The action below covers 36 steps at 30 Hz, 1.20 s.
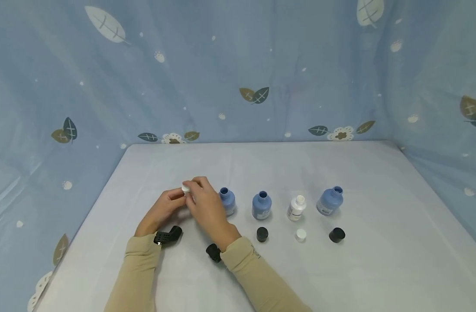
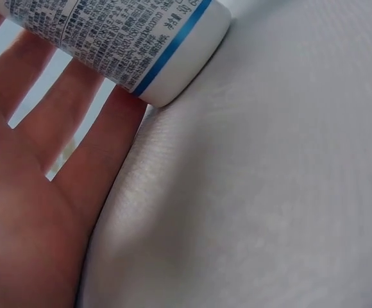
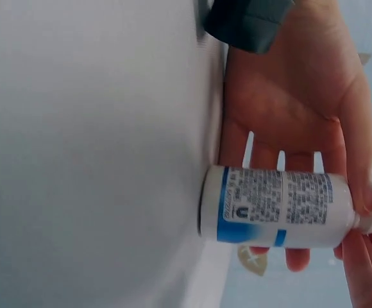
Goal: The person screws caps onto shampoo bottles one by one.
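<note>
Bottle (image 3: 272, 205) in fingers (image 3: 265, 154), blue bottle (image 1: 228, 203) near, table edges (image 1: 261, 144) distant

Soft, even light lay over the white table (image 1: 378, 268), bright out to its far corners; I could not tell its source. A faint sheen streaked the blue backdrop (image 1: 206, 56) beyond the table's left edge. Blurry-edged shadow pooled beneath my left hand (image 1: 163, 210), and print on the blue bottles (image 1: 261, 206) was too soft to read. At my left wrist the tabletop went dim and grey, a smooth shadow spreading below the white bottle (image 2: 141, 45), while gaps between my fingers (image 2: 109, 141) glowed pale. At my right wrist, the black wrist camera (image 3: 250, 22) looked blurred and the label's lettering smeared.
</note>
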Each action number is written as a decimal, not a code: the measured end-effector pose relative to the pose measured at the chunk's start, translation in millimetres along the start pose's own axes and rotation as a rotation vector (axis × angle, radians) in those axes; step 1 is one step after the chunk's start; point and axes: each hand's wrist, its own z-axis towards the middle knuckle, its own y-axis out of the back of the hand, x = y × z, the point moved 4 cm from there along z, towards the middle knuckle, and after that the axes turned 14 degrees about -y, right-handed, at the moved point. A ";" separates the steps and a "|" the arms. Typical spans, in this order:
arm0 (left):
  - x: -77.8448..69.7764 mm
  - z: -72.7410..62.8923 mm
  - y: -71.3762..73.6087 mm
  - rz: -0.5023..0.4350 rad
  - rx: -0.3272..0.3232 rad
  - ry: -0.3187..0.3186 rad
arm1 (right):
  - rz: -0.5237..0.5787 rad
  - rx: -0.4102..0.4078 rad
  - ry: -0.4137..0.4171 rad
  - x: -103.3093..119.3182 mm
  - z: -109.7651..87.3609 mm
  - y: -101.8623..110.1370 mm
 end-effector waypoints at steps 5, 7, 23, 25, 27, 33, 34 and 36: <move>2.6 -6.1 1.3 -0.046 -0.016 0.001 | -0.007 -0.040 0.027 3.9 -6.1 -6.0; 2.8 -6.6 0.6 -0.064 -0.016 -0.003 | -0.004 -0.057 0.028 3.3 -6.5 -7.2; 1.2 0.3 -1.0 -0.073 0.009 -0.054 | 0.011 -0.009 0.070 -1.1 0.0 -1.2; 1.4 1.0 -0.7 -0.061 0.008 -0.047 | -0.009 -0.001 0.066 -1.3 0.3 -0.5; 1.1 1.2 -0.8 -0.053 0.004 -0.038 | -0.025 0.005 0.065 -1.7 0.4 -0.2; 1.8 1.0 -1.1 -0.038 -0.004 -0.022 | -0.043 0.020 0.066 -1.8 -1.3 0.6; 1.6 1.2 -1.0 -0.034 -0.005 -0.023 | -0.048 0.024 0.065 -1.9 -1.3 0.7; 1.0 1.4 -0.8 -0.036 -0.004 -0.028 | -0.059 0.029 0.064 -2.2 -1.1 0.4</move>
